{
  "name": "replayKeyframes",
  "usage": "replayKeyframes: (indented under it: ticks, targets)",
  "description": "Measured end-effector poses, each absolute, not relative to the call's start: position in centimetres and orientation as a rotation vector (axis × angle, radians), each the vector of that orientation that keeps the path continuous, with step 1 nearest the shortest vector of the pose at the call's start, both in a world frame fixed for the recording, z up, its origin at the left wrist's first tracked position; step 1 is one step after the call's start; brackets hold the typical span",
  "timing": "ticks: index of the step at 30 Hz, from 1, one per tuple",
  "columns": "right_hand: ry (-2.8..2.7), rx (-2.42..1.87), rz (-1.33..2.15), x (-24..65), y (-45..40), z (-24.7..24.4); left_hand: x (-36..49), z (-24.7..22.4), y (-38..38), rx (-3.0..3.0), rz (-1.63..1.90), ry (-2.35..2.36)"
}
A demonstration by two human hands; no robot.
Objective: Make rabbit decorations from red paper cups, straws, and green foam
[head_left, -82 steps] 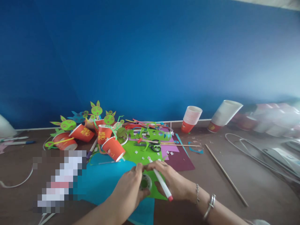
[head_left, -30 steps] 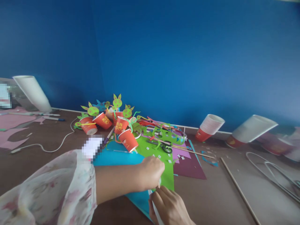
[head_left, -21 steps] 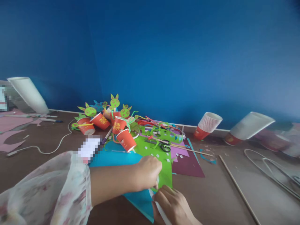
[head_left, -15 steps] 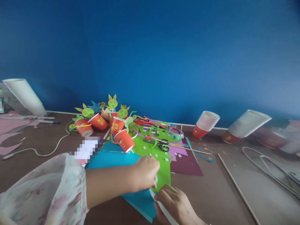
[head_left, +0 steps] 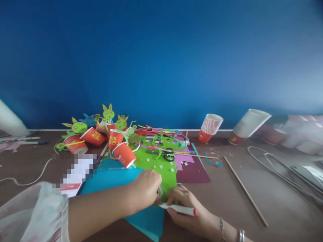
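Note:
My left hand [head_left: 148, 186] is closed, with a small clear roll of tape [head_left: 159, 191] showing at its fingers. It sits over the blue paper [head_left: 111, 174] and the green paper [head_left: 169, 179]. Close to its right, my right hand [head_left: 186, 201] pinches a white marker [head_left: 180, 209] with a red end. The marker's left tip points toward my left fingers, and whether tape joins it I cannot make out.
Red paper cups [head_left: 124, 154] with green rabbit faces stand behind the paper. Scissors [head_left: 168, 156] lie among paper scraps. A phone [head_left: 75, 174] is at left. Stacked cups [head_left: 210, 127] and a thin stick [head_left: 244, 190] are at right.
The view has turned slightly to the right. The marker in my right hand has swung to nearly level, showing its red end. My left hand keeps hold of the tape roll.

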State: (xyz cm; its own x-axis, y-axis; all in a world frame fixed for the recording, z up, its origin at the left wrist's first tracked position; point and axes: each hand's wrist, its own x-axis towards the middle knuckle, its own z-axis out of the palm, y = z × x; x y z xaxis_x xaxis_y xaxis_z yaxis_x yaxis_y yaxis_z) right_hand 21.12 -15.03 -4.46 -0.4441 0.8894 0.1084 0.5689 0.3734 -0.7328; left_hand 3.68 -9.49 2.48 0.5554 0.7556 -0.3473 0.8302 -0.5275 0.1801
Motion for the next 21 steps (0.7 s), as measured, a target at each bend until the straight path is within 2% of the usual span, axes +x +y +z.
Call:
replayKeyframes:
  ticks: [10, 21]
  targets:
    - [-2.052, -1.337, 0.939, 21.2, -14.0, -4.3, 3.2, 0.5, -9.3, 2.494, -0.267, 1.356]
    - [-1.821, -1.260, 1.473, 22.4, -11.6, -5.3, 3.4, 0.9, -9.4, 2.451, -0.338, 1.399]
